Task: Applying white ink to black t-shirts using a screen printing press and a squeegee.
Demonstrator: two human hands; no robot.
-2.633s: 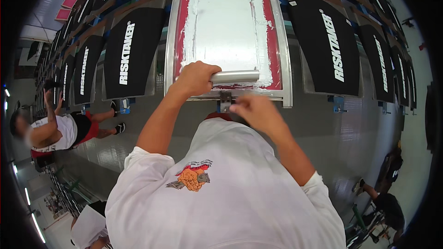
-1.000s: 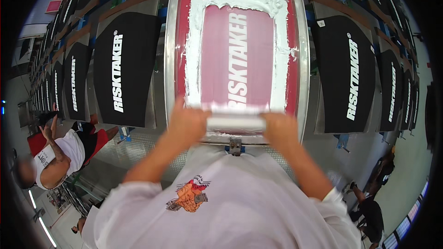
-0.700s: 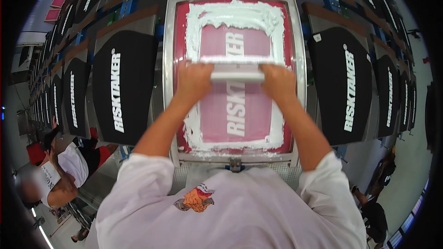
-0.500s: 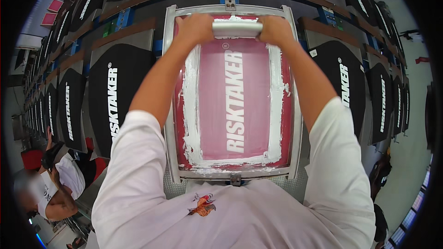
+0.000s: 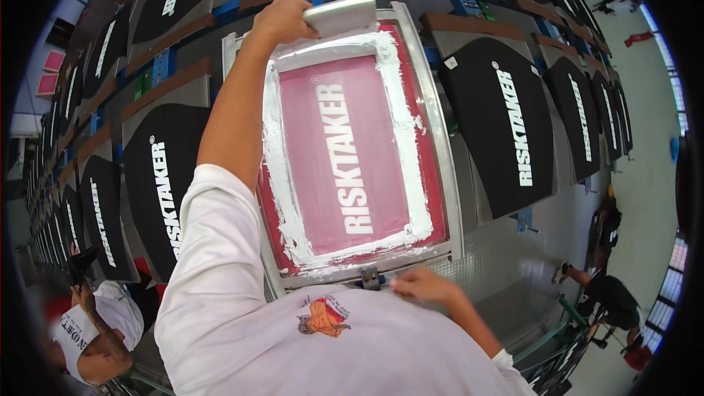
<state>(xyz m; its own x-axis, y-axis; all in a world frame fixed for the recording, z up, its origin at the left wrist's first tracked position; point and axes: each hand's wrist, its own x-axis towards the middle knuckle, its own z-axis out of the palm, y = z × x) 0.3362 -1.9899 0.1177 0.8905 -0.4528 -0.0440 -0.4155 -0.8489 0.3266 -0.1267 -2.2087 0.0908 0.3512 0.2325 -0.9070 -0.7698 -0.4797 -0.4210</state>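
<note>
A silk-screen frame with a pink mesh and white lettering lies before me, thick white ink smeared around its inner border. At the far end my left hand is wrapped round the left end of a silver squeegee, which leans across the far edge of the frame. My right hand is down at the near edge, its fingers drawn together beside a small metal clamp. Something blue shows at those fingertips, too small to make out.
Rows of boards with black fabric pieces, printed in white, stand on both sides and beyond the frame. A person in a white sleeveless top is at the lower left. Another person in dark clothes bends over at the right.
My right hand has let go of the squeegee and come down to the near clamp. My left hand keeps the squeegee, now tilted at the far end. The view has turned.
</note>
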